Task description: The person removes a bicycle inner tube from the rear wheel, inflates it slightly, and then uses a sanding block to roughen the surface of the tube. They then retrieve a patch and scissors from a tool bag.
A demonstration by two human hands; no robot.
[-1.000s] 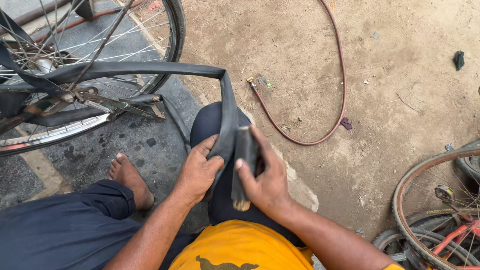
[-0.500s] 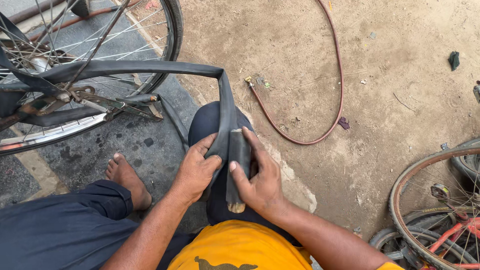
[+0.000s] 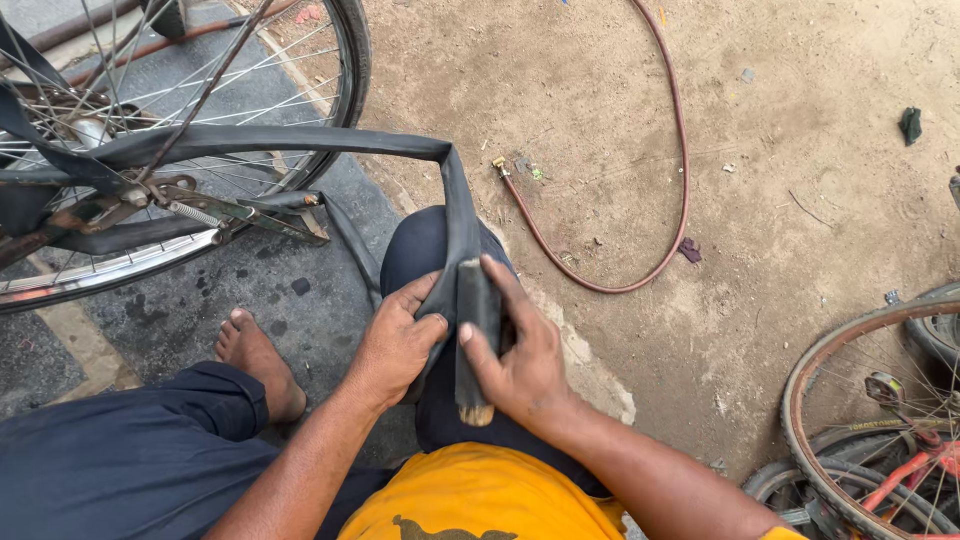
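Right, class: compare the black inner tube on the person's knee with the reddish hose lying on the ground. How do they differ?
The inner tube is black, flat and wide; the hose is reddish-brown, round and thin. The inner tube is held on the knee by the left hand, the hose lies untouched on dirt. Both are long, flexible and curved.

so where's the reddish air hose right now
In the head view the reddish hose lies looped on the dirt ground, up and right of the right hand, its metal end near the raised knee.
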